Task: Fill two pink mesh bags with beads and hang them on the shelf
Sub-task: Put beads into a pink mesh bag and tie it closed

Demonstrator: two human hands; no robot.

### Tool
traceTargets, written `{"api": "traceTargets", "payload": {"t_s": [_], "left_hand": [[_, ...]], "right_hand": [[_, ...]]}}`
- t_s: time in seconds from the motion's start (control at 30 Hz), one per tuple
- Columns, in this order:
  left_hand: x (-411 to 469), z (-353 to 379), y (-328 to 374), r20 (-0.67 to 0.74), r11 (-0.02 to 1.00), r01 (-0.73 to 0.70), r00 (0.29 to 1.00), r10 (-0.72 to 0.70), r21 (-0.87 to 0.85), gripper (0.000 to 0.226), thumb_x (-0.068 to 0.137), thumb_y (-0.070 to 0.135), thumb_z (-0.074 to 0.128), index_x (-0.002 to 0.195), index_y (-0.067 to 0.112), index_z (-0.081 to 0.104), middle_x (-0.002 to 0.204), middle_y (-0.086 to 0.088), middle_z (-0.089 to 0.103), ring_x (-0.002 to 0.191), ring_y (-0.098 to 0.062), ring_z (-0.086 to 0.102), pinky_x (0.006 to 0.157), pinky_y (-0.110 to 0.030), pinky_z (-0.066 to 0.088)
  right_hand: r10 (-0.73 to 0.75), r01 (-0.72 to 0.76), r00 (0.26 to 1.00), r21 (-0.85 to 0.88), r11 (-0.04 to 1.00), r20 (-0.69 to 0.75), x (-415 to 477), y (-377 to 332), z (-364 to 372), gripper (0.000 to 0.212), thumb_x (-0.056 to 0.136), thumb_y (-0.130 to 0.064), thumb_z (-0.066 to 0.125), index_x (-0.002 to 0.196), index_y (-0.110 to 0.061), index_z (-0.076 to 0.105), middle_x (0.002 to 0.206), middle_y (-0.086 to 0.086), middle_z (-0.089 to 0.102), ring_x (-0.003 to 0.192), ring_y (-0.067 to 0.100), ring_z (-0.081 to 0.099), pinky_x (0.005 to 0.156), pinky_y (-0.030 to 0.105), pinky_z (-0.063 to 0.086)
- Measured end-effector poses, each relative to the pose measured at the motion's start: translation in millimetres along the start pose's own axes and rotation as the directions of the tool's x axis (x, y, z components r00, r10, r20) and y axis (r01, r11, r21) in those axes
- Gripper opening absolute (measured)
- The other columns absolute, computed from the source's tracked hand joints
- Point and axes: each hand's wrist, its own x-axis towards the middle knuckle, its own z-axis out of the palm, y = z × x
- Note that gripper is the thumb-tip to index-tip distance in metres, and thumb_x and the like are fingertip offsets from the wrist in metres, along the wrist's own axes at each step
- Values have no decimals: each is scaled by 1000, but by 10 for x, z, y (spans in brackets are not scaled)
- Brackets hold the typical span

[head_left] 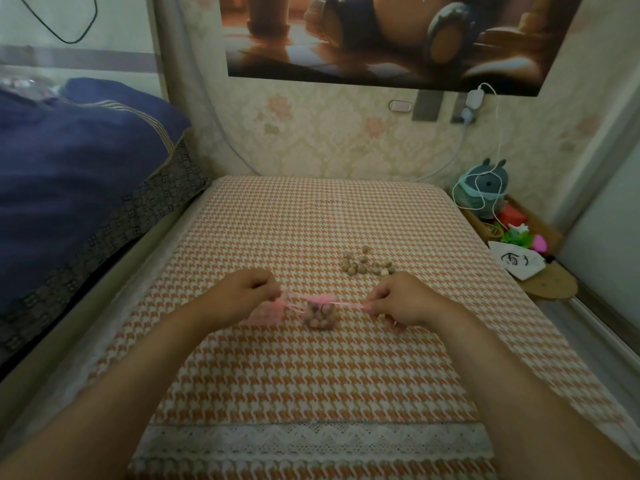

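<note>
One pink bag (320,315) sits on the checked tablecloth (311,375) between the hands, packed with beads. The left hand (242,289) and right hand (401,299) each pinch a drawstring end, pulling apart, which looks like cinching it closed. A second pink bag (265,311) lies flat by the left hand, seemingly empty, and loose beads (363,263) wait farther back. I'd say half the filling is done and the hanging is left. There is no readable writing; a white pouch (517,263) shows only a drawn face.

One pink mesh bag (320,317) is packed full, strings (347,305) pulled taut sideways; the other bag (264,311) (flat, empty) is laid just left, loose beads (367,264) scattered behind.
</note>
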Motion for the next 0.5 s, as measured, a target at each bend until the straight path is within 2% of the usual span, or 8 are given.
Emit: {"api": "traceTargets", "payload": {"t_s": [0.07, 0.13, 0.2, 0.27, 0.37, 0.5], "left_hand": [[-19, 105, 114, -26, 976, 13, 999, -19, -220, 27, 97, 18, 50, 92, -3, 67, 106, 0, 71, 96, -9, 62, 86, -28, 47], [-8, 238, 188, 2, 915, 40, 999, -43, -402, 32, 99, 8, 42, 104, -17, 61, 114, 2, 72, 110, -5, 62, 97, -22, 45], [17, 342, 225, 64, 821, 72, 997, -43, -567, 36, 100, 7, 35, 97, -23, 56, 113, -10, 72, 112, -13, 65, 101, -25, 45], [37, 397, 280, 99, 740, 97, 994, -41, -666, 32, 100, 7, 33, 82, -11, 53, 105, -24, 72, 106, -27, 68, 101, -33, 47], [64, 466, 320, 83, 748, 88, 996, -44, -658, 29, 100, 5, 36, 76, 1, 50, 90, -30, 71, 90, -36, 71, 90, -37, 52], [71, 546, 342, 73, 841, 56, 997, -20, -538, 30, 101, 8, 42, 75, 0, 55, 76, -21, 71, 74, -28, 70, 77, -33, 56]], "right_hand": [[-24, 25, 999, -18, 1000, 38, -16, -2, -26, 8, 93, -11, 69, 92, -11, 77, 64, 7, 67, 51, 14, 60, 51, 28, 55], [-20, 24, 996, -38, 999, 83, -24, -3, -47, 9, 94, -8, 68, 94, -11, 76, 60, 8, 65, 48, 13, 60, 51, 28, 55], [-11, 21, 992, -75, 997, 125, -24, 0, -55, 11, 94, -6, 66, 96, -10, 76, 66, 15, 66, 49, 15, 61, 49, 28, 56], [-5, 18, 991, -99, 995, 133, -18, 11, -58, 12, 94, -5, 66, 99, -7, 77, 77, 19, 71, 53, 18, 63, 49, 29, 57], [-11, 22, 996, -116, 993, 89, -26, 15, -81, 9, 92, -9, 70, 94, -8, 78, 74, 6, 73, 53, 16, 64, 53, 30, 58], [-57, 56, 998, -158, 986, -2, -3, -6, -93, 20, 89, -25, 74, 78, -9, 78, 78, 12, 76, 55, 18, 64, 56, 33, 59]]}}
